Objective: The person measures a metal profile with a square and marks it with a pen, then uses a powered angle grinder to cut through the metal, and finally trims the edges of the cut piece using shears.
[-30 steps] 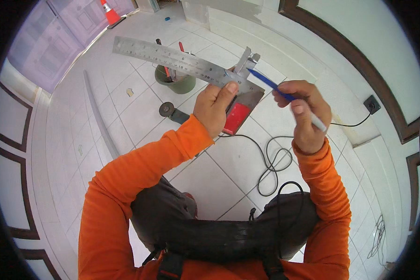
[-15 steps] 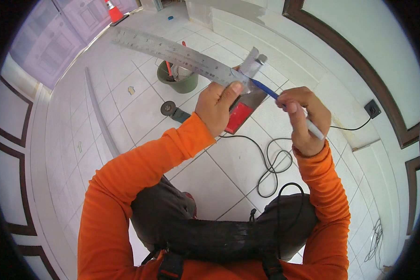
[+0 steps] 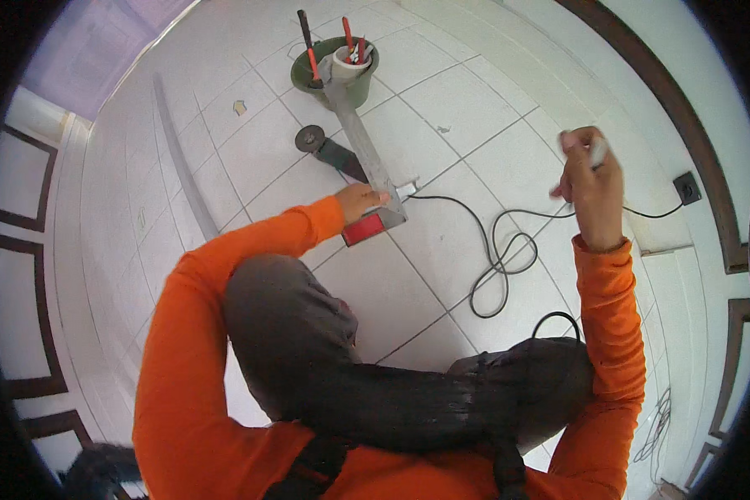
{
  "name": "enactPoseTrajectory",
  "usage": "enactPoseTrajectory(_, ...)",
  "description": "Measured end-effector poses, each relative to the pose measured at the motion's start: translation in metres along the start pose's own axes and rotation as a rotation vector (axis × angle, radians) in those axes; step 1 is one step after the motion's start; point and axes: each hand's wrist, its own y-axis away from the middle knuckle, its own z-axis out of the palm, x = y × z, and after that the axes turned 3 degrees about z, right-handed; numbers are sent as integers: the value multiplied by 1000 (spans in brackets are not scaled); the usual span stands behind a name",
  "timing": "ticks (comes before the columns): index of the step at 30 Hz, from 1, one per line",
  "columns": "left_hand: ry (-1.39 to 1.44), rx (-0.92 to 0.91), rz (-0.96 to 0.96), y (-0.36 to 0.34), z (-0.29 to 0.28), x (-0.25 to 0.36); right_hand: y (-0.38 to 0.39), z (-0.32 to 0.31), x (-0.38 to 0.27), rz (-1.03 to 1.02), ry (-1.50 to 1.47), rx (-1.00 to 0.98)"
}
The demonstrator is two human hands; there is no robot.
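My left hand (image 3: 361, 202) is closed around the handle end of a steel try square (image 3: 360, 129) with a ruled blade. A red panel shows on its handle, and the blade points away toward a green bucket. A small shiny metal piece (image 3: 407, 189) sticks out beside the handle; how it joins the square I cannot tell. Raised over the floor at the right, my right hand (image 3: 596, 183) is closed on a pen, of which only the whitish end (image 3: 597, 152) shows. An angle grinder (image 3: 337, 157) lies on the tiles just beyond my left hand.
The green bucket (image 3: 360, 90) holds red-handled tools and a white container. A black cord (image 3: 508, 271) loops across the tiles near a wall socket (image 3: 687, 188). To the left lies a long grey strip (image 3: 177, 154). Dark-trimmed wall panels (image 3: 37, 317) stand at both sides.
The square has been lowered and swung round, its blade now pointing away instead of left. My right hand has moved right, taking the pen off the metal. The view has shifted.
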Motion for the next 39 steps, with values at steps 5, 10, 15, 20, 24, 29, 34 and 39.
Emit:
enactPoseTrajectory(5, -6, -108, -175, 10, 82, -113, 22, 15, 85, -96, 435, -349)
enactPoseTrajectory(10, -42, -3, -309, 53, 127, -99, 36, 44, 80, 352, 413, -683)
enactPoseTrajectory(15, 38, -72, -501, 58, 108, -85, 28, 67, 106, 124, 587, -823)
enactPoseTrajectory(20, -745, -149, -308, 63, 69, -121, 32, 107, 106, 124, 488, -839)
enactPoseTrajectory(24, -336, -79, -49, 52, 0, 8, 26, 110, 93, 135, 398, -925)
enactPoseTrajectory(29, -216, -146, 208, 26, -27, 124, 10, 111, 75, 57, 281, -945)
enactPoseTrajectory(34, -563, -125, 510, 16, -20, 131, 6, 99, 67, -26, 308, -1008)
enactPoseTrajectory(39, -410, -148, 393, 18, -22, 126, -1, 84, 68, -132, 437, -973)
